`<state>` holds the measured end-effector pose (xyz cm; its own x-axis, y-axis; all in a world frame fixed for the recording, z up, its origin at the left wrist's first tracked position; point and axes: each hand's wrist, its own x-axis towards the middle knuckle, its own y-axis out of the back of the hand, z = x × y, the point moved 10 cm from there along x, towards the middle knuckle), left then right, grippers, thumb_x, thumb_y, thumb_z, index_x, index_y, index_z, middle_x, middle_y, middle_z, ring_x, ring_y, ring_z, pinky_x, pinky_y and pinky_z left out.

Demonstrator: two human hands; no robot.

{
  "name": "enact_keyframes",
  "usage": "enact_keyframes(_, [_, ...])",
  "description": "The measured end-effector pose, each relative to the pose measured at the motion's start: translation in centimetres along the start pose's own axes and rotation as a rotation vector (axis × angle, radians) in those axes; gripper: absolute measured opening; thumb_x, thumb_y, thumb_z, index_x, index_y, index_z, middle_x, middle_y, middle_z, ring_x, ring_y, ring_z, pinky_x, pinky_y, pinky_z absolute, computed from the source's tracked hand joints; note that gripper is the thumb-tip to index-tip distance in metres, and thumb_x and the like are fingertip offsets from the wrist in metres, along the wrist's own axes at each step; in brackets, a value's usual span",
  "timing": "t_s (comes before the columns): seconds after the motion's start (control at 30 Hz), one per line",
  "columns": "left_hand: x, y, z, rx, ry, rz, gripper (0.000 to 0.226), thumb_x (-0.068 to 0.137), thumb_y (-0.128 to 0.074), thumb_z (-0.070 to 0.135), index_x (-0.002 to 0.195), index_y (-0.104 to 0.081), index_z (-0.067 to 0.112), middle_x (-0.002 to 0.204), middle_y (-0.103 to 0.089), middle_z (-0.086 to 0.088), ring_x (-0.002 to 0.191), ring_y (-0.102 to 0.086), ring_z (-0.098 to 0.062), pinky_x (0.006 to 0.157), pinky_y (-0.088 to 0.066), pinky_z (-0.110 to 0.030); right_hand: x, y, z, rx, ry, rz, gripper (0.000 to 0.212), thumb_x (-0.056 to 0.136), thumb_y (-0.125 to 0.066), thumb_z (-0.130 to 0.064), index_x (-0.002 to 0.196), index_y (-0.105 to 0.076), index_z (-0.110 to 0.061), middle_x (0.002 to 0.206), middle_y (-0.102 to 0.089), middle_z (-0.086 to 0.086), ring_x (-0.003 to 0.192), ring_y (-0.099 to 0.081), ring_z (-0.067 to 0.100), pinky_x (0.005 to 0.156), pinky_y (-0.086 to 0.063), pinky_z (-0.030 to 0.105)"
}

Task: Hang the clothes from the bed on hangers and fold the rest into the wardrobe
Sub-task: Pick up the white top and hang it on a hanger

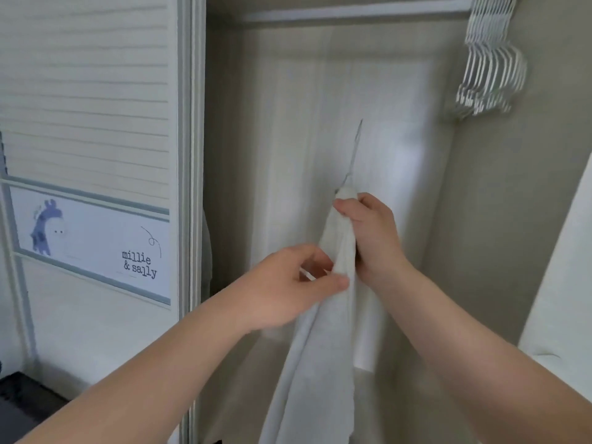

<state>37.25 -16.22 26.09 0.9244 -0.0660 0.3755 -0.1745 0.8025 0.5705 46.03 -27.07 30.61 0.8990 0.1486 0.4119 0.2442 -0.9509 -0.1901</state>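
Right hand (371,232) clenches the bunched top of the white cloth garment (320,363), my left hand (288,283) pinches its edge below, and the thin wire hanger hook (354,155) points up toward the grey wardrobe rail (352,12).

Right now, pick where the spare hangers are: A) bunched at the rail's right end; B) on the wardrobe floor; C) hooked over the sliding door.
A: the spare hangers bunch at the right end of the rail, above the white garment that the left hand and right hand grip.
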Motion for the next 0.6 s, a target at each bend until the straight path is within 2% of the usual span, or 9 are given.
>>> enact_keyframes(0.1, [2.2,2.1,0.2,0.077,-0.006,0.027,0.031,0.077,-0.071,0.064,0.092,-0.058,0.041,0.091,-0.065,0.022,0.075,-0.066,0.001,0.059,-0.05,-0.021,3.6,-2.4,-3.0,-0.036,0.105,0.002,0.024,0.087,-0.065,-0.009,0.072,-0.046,-0.01,0.056,-0.044,-0.006,0.055,-0.045,0.014,0.056,-0.038,0.027])
enact_keyframes(0.17, [4.1,3.8,0.6,0.144,-0.018,0.074,0.036,0.075,-0.072,0.066,0.09,-0.054,0.039,0.085,-0.065,0.018,0.065,-0.063,0.0,0.052,-0.046,-0.019,6.2,-4.1,-4.9,-0.046,0.161,-0.008,0.022,0.087,-0.065,-0.009,0.075,-0.046,-0.01,0.061,-0.046,-0.002,0.059,-0.048,0.016,0.06,-0.041,0.03])
enact_keyframes(0.27, [7.5,6.9,1.1,0.31,-0.048,0.198,0.036,0.081,-0.069,0.06,0.094,-0.05,0.032,0.083,-0.063,0.01,0.068,-0.063,-0.009,0.059,-0.053,-0.03,10.3,-6.6,-7.5,-0.051,0.263,-0.028,0.031,0.087,-0.065,-0.008,0.067,-0.041,-0.013,0.065,-0.042,0.001,0.064,-0.044,0.02,0.063,-0.038,0.033])
enact_keyframes(0.37, [11.4,10.2,1.5,0.437,-0.078,0.295,0.021,0.091,-0.058,0.039,0.101,-0.048,0.023,0.088,-0.063,0.0,0.074,-0.066,-0.026,0.069,-0.059,-0.048,14.7,-9.0,-9.8,-0.083,0.371,-0.037,0.037,0.086,-0.064,-0.007,0.065,-0.035,-0.016,0.07,-0.036,0.005,0.068,-0.038,0.02,0.063,-0.032,0.034])
enact_keyframes(0.47, [15.5,13.5,1.8,0.569,-0.122,0.369,0.012,0.092,-0.051,0.023,0.102,-0.046,0.02,0.082,-0.061,-0.004,0.07,-0.064,-0.03,0.066,-0.058,-0.049,20.1,-10.8,-11.8,-0.121,0.452,-0.038,0.033,0.086,-0.064,-0.008,0.065,-0.039,-0.014,0.063,-0.035,0.001,0.064,-0.038,0.018,0.059,-0.03,0.031])
enact_keyframes(0.6, [21.0,17.6,1.5,0.725,-0.107,0.448,0.01,0.094,-0.048,0.02,0.091,-0.038,0.021,0.08,-0.056,-0.004,0.071,-0.063,-0.032,0.064,-0.055,-0.044,27.4,-12.0,-13.8,-0.189,0.52,-0.013,0.029,0.084,-0.065,-0.011,0.066,-0.044,-0.017,0.058,-0.037,-0.003,0.057,-0.037,0.015,0.057,-0.029,0.03])
